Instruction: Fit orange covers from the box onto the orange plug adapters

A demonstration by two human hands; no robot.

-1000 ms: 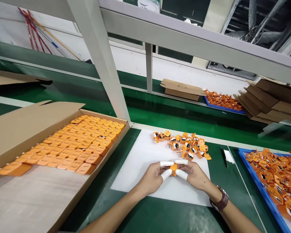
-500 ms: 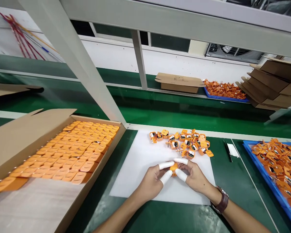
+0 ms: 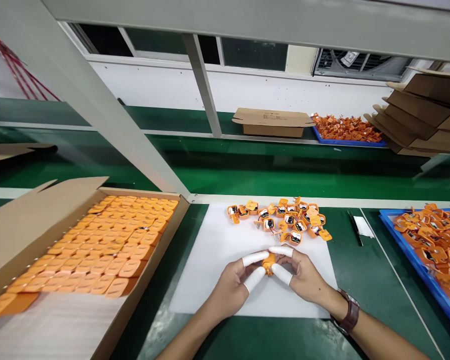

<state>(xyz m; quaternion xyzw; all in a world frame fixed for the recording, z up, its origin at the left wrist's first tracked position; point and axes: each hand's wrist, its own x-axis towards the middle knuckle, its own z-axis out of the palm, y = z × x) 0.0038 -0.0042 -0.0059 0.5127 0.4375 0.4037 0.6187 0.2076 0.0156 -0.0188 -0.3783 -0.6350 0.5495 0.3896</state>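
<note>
My left hand [image 3: 235, 281] and my right hand [image 3: 303, 278] meet over a white sheet [image 3: 225, 240] and pinch one small orange plug part [image 3: 269, 262] between white-capped fingertips. Just beyond my hands lies a loose pile of orange plug parts [image 3: 281, 221] with metal prongs showing. To my left an open cardboard box [image 3: 45, 210] holds several neat rows of orange plug parts [image 3: 108, 245] laid flat. A watch sits on my right wrist.
A blue tray [image 3: 416, 255] heaped with orange parts sits at the right. A black pen [image 3: 355, 228] and a white scrap lie beside the sheet. A grey frame post slants up at the left. Across the green belt are a cardboard box [image 3: 272, 122], another blue tray and stacked flat cartons.
My hands stay together on the same orange part, shifting only slightly. The camera has tilted down and turned a little, so the scene slides upward and left.
</note>
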